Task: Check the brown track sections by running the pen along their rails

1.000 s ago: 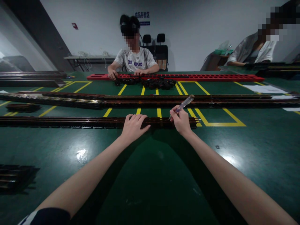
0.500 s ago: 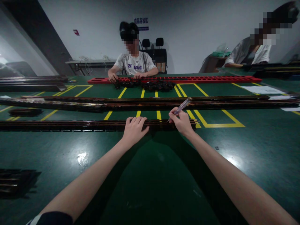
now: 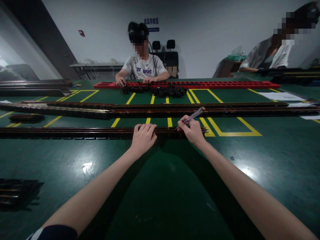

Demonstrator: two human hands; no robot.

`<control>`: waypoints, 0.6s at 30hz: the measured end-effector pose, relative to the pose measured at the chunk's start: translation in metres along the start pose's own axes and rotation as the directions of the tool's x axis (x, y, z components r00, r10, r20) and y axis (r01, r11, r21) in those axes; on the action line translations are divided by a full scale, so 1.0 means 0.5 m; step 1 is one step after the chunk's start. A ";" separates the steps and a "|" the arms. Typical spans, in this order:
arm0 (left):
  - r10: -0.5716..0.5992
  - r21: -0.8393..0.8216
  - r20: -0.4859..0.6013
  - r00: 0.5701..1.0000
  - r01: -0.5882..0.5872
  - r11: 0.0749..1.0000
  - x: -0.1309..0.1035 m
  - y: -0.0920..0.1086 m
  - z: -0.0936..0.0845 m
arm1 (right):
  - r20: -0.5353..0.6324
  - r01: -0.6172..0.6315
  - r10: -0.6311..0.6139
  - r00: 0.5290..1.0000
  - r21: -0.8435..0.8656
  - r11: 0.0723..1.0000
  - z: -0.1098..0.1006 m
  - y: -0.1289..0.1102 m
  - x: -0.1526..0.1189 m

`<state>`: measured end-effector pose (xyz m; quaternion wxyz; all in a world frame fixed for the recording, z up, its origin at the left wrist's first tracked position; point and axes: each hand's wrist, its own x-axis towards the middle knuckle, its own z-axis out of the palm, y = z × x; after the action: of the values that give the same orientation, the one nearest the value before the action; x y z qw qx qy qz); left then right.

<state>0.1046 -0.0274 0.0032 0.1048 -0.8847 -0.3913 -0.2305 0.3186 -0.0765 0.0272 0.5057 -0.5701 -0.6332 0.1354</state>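
Note:
Across the table in front of me lies a long, dark, glossy rail [image 3: 75, 133] with thin lengthwise strips. My left hand [image 3: 143, 140] is laid over it, fingers bent across the top and thumb along the near side. Near its right end, my right hand [image 3: 193, 130] grips a screwdriver [image 3: 196, 114] with a clear handle. The handle leans up to the right, and the thin shaft points down-left to the rail's top. Whether the tip sits in a screw is too small to tell.
More dark rails [image 3: 175, 110] run crosswise behind. A short dark piece [image 3: 27, 118] and dark strips [image 3: 17, 195] lie at left. Across the green table, a person [image 3: 143, 68] handles dark parts [image 3: 170, 91] by a red rack [image 3: 225, 85]. Another person [image 3: 267, 55] is at far right.
The screwdriver and my right hand have shifted slightly left, with the handle leaning lower. The rail's right end has also slid a little left. My left thumb has drawn in closer to the fingers.

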 end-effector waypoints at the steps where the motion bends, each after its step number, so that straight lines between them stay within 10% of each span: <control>1: -0.001 -0.004 -0.002 1.000 0.001 1.000 0.000 0.000 0.000 | -0.003 0.004 -0.004 1.000 -0.007 1.000 0.000 -0.002 0.000; 18: -0.002 -0.020 0.002 1.000 0.002 1.000 0.000 0.004 -0.005 | 0.022 -0.025 0.025 0.999 -0.012 1.000 0.000 -0.004 -0.002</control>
<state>0.1053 -0.0299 0.0055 0.0956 -0.8856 -0.3900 -0.2336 0.3172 -0.0781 0.0283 0.4937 -0.5795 -0.6321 0.1443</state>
